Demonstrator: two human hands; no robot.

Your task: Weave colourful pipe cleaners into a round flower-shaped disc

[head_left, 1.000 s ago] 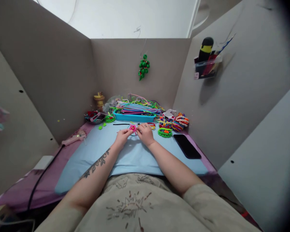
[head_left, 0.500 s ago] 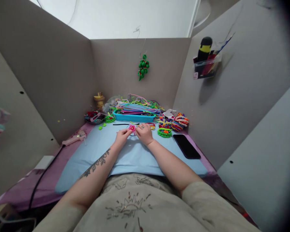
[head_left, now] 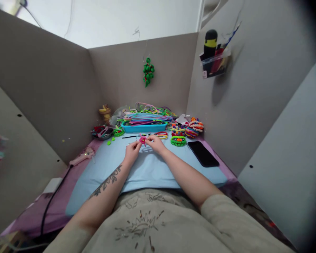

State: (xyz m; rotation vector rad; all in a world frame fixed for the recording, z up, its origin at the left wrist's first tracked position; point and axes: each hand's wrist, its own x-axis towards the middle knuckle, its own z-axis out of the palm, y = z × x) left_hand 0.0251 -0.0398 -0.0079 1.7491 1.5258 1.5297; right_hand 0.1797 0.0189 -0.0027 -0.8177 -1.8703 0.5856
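Note:
Between my two hands is a small pink flower (head_left: 142,140) with a yellow centre, looking like bent pipe cleaner. My left hand (head_left: 132,151) pinches its left side, and my right hand (head_left: 155,143) pinches its right side. A thin pale blue strand loops around the flower; where it ends I cannot make out. Just behind my hands lie a black pipe cleaner (head_left: 129,136) and a bundle of red and yellow pipe cleaners (head_left: 162,135). All of this is over a light blue cloth (head_left: 147,172).
A blue tray (head_left: 144,128) heaped with colourful pipe cleaners stands at the back. Right of it are woven pieces, a green ring (head_left: 178,141) and a black phone (head_left: 203,154). On the left lie a pink glue gun (head_left: 83,156) and a dark bowl (head_left: 102,133). Grey panels enclose the table.
The view has turned and tilted slightly. The pink flower has been turned a little between my fingers, and my right hand's fingers are stretched further toward it.

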